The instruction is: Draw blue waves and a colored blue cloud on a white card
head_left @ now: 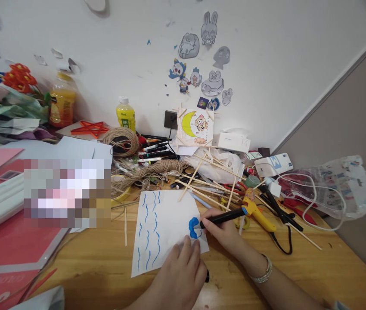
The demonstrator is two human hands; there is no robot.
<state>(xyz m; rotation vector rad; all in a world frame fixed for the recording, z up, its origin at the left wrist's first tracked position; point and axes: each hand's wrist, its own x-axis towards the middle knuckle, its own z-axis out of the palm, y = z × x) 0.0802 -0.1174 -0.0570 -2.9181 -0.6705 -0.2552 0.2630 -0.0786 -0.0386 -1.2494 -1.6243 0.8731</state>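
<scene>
A white sheet of paper (163,228) lies on the wooden table (105,267), marked with several blue wavy lines and a blue filled shape (194,228) near its right edge. My right hand (224,232) is closed round a black marker (223,217), whose tip touches the blue shape. My left hand (179,275) rests on the paper's lower right corner, fingers together and lying flat, pressing the sheet down. A dark cap-like object (207,276) sits at this hand's right edge.
A yellow glue gun (257,211) with black cable lies right of the marker. Wooden sticks (202,181), twine (157,170), pens and a moon drawing (195,125) crowd the back. Red folders (11,245) lie left, two bottles (125,114) by the wall, a plastic bag (341,185) right.
</scene>
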